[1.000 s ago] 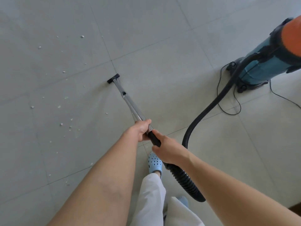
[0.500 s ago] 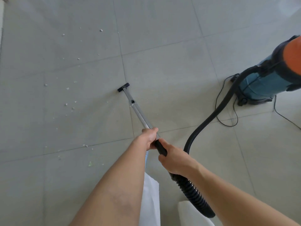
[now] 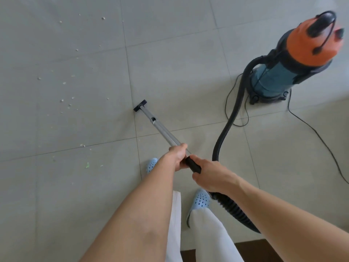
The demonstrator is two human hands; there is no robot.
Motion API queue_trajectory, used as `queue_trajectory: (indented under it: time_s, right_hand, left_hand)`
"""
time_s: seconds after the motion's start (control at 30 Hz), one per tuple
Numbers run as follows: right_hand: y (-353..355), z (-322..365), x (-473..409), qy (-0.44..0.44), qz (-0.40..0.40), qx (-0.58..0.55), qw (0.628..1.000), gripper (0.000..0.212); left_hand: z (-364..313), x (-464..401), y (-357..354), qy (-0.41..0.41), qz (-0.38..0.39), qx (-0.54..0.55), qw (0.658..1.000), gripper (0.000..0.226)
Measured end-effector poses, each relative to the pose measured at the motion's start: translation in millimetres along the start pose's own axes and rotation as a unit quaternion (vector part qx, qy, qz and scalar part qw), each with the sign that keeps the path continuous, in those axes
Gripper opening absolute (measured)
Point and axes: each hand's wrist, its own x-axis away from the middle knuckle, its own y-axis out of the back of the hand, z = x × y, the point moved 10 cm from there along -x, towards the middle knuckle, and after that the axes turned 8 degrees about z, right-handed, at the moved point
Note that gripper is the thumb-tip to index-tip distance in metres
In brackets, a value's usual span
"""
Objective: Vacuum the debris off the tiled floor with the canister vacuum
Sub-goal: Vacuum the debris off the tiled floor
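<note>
- Left hand [image 3: 178,156] and right hand [image 3: 209,175] are both gripping the wand [image 3: 162,130], nozzle [image 3: 140,105] resting at 12 o'clock
- Debris [image 3: 64,102] is lying at 10 o'clock, canister vacuum [image 3: 294,63] standing at 2
- Sweeping step; next likely calls for swinging leftward

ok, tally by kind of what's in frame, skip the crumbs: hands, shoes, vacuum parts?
hands: 2, left hand, right hand
blue shoes: 2, and
canister vacuum: 1
hose: 1
wand: 1
floor nozzle: 1
total: 8
</note>
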Motion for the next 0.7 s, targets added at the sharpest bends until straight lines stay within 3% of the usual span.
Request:
queue_trajectory:
  time_s: [0.2, 0.7]
  right_hand:
    - [-2.9, -35.0, 26.6, -0.008, -0.028, 0.021, 0.999, 0.051]
    - [-24.7, -95.9, 76.8, -0.028, -0.039, 0.012, 0.999, 0.048]
  left_hand:
    - [24.0, 11.8, -41.8, 0.012, 0.018, 0.007, 1.0, 0.038]
    - [68.7, 39.2, -111.1, 0.029, 0.048, -0.031, 0.998, 0.028]
